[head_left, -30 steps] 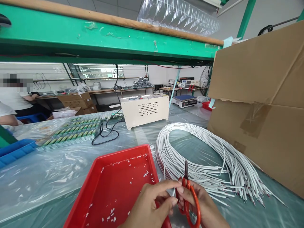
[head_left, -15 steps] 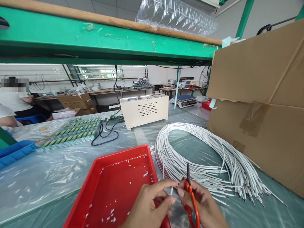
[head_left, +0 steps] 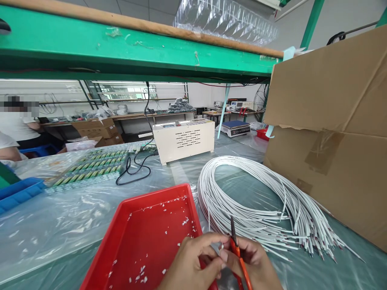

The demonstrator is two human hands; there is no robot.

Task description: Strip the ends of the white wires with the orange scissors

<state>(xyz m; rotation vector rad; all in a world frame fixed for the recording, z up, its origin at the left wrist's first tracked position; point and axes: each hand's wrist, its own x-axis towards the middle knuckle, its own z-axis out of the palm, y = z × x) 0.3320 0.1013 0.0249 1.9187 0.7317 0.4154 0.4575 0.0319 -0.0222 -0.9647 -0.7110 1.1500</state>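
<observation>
My left hand (head_left: 201,257) pinches the end of a white cable (head_left: 222,245) over the right edge of a red tray (head_left: 145,233). Close beside it, my right hand (head_left: 252,262) holds scissors (head_left: 238,253) with orange handles, their dark tips pointing up and away from me. The thumbs and fingers of both hands meet around the cable end, so its tip is partly hidden. White scraps lie scattered in the tray. A large coil of white cables (head_left: 211,197) rests behind and to the right of my hands.
Beyond the coil stand a cream machine (head_left: 184,141) and a scale (head_left: 235,129). Cardboard boxes (head_left: 326,145) line the right side. Circuit boards (head_left: 93,165) and a blue bin (head_left: 21,193) are at left. A green shelf beam (head_left: 136,48) crosses above; a person (head_left: 18,125) sits far left.
My right hand has moved slightly left, closer to my left hand. The scissors' tips have shifted left and lower, and the fingers of both hands now meet at the cable end.
</observation>
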